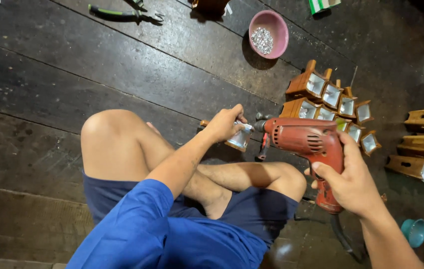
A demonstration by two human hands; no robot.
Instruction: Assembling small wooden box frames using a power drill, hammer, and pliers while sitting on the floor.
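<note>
Left hand point(226, 123) gripping wooden piece point(238, 138); right hand point(350, 182) clutching red drill point(311, 144) alongside.

Matt red plastic drill point(307, 141) — worn dark wooden floor point(72, 65), glossy pink bowl point(269, 33).

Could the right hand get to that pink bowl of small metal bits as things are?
Probably not at once: the right hand is wrapped around the red drill, and the pink bowl lies well ahead on the floor, past the wooden pieces.

Single head-worn view, looking steeply down, close over crossed legs and both hands; dark plank floor point(47, 89) fills frame, upper edge farthest away.
</note>
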